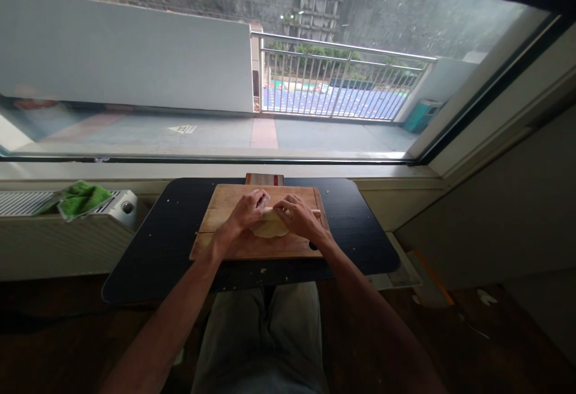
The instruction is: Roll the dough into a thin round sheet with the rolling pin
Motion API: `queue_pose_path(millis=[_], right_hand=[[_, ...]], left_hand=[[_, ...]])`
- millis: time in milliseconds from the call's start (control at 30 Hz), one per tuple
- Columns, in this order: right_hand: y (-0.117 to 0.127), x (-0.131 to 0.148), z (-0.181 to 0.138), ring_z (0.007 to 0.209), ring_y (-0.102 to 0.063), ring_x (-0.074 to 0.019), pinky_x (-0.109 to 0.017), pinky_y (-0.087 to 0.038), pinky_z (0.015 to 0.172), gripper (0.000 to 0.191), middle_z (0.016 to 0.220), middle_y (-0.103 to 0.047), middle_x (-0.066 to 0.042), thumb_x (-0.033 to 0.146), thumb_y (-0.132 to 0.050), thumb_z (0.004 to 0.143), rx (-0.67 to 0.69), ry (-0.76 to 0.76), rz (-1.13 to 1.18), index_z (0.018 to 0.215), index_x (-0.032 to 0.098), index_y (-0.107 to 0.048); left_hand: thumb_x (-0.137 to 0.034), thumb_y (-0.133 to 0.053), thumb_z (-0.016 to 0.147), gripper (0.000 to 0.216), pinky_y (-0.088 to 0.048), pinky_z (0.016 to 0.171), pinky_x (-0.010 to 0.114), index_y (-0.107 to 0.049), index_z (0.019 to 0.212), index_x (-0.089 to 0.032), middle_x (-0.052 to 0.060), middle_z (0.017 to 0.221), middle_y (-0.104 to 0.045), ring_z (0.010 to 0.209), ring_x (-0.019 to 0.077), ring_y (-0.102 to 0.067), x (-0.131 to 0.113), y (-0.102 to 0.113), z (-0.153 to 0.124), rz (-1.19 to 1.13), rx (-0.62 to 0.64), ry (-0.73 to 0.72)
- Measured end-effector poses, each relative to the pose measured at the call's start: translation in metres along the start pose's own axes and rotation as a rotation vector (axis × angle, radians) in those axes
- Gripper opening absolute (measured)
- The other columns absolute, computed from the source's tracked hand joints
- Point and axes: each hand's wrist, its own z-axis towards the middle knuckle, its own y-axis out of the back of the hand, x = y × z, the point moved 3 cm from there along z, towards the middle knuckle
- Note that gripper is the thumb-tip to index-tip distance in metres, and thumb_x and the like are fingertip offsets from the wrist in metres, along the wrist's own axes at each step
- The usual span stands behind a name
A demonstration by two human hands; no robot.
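A pale, flattened sheet of dough (pixel 270 228) lies on a wooden cutting board (pixel 220 207). Across its far part runs a thin wooden rolling pin (pixel 317 213), whose right end sticks out beyond my right hand (pixel 294 212). My right hand is closed over the pin, fingers curled down at the dough's far edge. On the other side, my left hand (pixel 250 208) is closed too, its fingers bent at the pin's left part, with whitish flour on the fingertips. My hands and the dough hide most of the pin.
The board rests on a small black table (pixel 355 232) dotted with crumbs. A flat box (pixel 264 179) sits behind the board, by the windowsill (pixel 202 170). To the left, a green cloth (pixel 83 199) lies on a radiator (pixel 58 232). A large window stands ahead.
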Motion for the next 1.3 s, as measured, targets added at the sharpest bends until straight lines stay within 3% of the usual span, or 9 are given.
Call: queue_pose_path(millis=[133,300,433,600,733,833,933,1033,1300], right_hand=[[0.005,-0.002,0.019,0.099,-0.07,-0.0197,-0.029,-0.046,0.086,0.029,0.117,-0.077,-0.009,0.031,-0.054,0.118,0.035,-0.157,-0.079,0.112,0.021,-0.08],[0.008,-0.025,0.03,0.097,-0.073,-0.0221,-0.03,-0.047,0.083,0.027,0.111,-0.082,-0.007,0.039,-0.058,0.114,0.069,-0.252,-0.144,0.11,0.024,-0.081],[0.01,-0.042,0.021,0.113,-0.07,-0.0266,-0.037,-0.049,0.1,0.03,0.121,-0.081,-0.009,0.043,-0.058,0.111,0.064,-0.28,-0.177,0.12,0.026,-0.081],[0.005,-0.046,0.009,0.141,-0.055,-0.0347,-0.051,-0.042,0.118,0.055,0.154,-0.065,-0.015,0.049,-0.05,0.113,0.102,-0.271,-0.34,0.162,0.028,-0.061],[0.002,-0.037,-0.003,0.143,-0.056,-0.032,-0.047,-0.041,0.122,0.053,0.157,-0.066,-0.013,0.046,-0.041,0.117,0.102,-0.197,-0.351,0.163,0.027,-0.06],[0.001,-0.027,-0.017,0.152,-0.053,-0.0306,-0.045,-0.038,0.128,0.052,0.162,-0.064,-0.011,0.046,-0.039,0.118,0.065,-0.172,-0.352,0.16,0.027,-0.063],[0.001,-0.018,-0.033,0.162,-0.045,-0.0298,-0.044,-0.035,0.133,0.058,0.169,-0.06,-0.012,0.047,-0.038,0.119,0.039,-0.186,-0.33,0.168,0.022,-0.056],[0.0,-0.01,-0.043,0.16,-0.049,-0.0291,-0.043,-0.038,0.132,0.061,0.166,-0.063,-0.011,0.047,-0.036,0.119,0.04,-0.165,-0.301,0.172,0.02,-0.051],[0.001,-0.022,-0.02,0.162,-0.047,-0.0296,-0.047,-0.034,0.134,0.063,0.17,-0.06,-0.01,0.05,-0.031,0.12,-0.03,-0.234,-0.299,0.176,0.026,-0.044]], left_hand=[[-0.028,-0.051,0.11,0.026,-0.055,0.099,0.033,-0.075,0.107,-0.02,0.013,0.115,-0.081,0.108,0.0237,-0.074,0.003,-0.007,0.013,0.176,-0.002,0.17],[-0.03,-0.055,0.108,0.024,-0.056,0.098,0.033,-0.077,0.105,-0.021,0.012,0.111,-0.083,0.106,0.0248,-0.076,0.006,-0.008,0.016,0.224,0.051,0.193],[-0.042,-0.058,0.106,0.029,-0.055,0.105,0.038,-0.078,0.113,-0.021,0.012,0.114,-0.082,0.108,0.0272,-0.077,0.011,0.002,0.018,0.264,0.107,0.2],[-0.061,-0.056,0.105,0.059,-0.044,0.124,0.061,-0.069,0.149,-0.024,0.02,0.154,-0.066,0.147,0.0408,-0.058,0.015,0.005,0.013,0.457,0.17,0.197],[-0.06,-0.043,0.111,0.064,-0.04,0.128,0.063,-0.06,0.162,-0.025,0.019,0.165,-0.059,0.156,0.0391,-0.052,0.016,-0.004,-0.004,0.472,0.182,0.204],[-0.059,-0.038,0.114,0.065,-0.041,0.129,0.058,-0.06,0.163,-0.023,0.019,0.168,-0.058,0.16,0.0367,-0.049,0.014,-0.009,-0.023,0.485,0.139,0.175],[-0.056,-0.034,0.115,0.065,-0.041,0.131,0.054,-0.06,0.164,-0.021,0.017,0.169,-0.059,0.162,0.035,-0.048,0.011,-0.013,-0.043,0.477,0.062,0.126],[-0.051,-0.031,0.117,0.062,-0.042,0.131,0.052,-0.061,0.162,-0.021,0.015,0.165,-0.064,0.162,0.0335,-0.049,0.007,-0.015,-0.055,0.477,-0.017,0.092],[-0.045,-0.036,0.116,0.058,-0.047,0.128,0.053,-0.06,0.163,-0.022,0.015,0.161,-0.067,0.161,0.0331,-0.052,0.014,-0.014,-0.029,0.459,-0.102,0.085]])
